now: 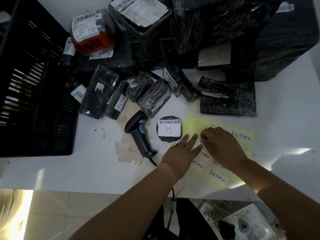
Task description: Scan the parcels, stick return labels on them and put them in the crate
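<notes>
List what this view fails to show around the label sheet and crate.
Head view only:
label sheet: middle covered by left hand and right hand.
right hand: curled over, so any peeled label beneath is hidden.
crate: cut by the left edge, inside too dark.
round parcel barcode: too small to read.

Single head cam, close range, looking steeply down at table [97, 161]; crate [34, 84] at 9 o'clock, parcels [225, 23] at 12.

The white table [86, 170] is carrying a black crate [26, 101] at my left and a heap of black-wrapped parcels [152, 52] behind; nearer me a barcode scanner [140, 135], round parcel [169, 129] and yellow sheet of return labels [197, 122] are lying.
</notes>
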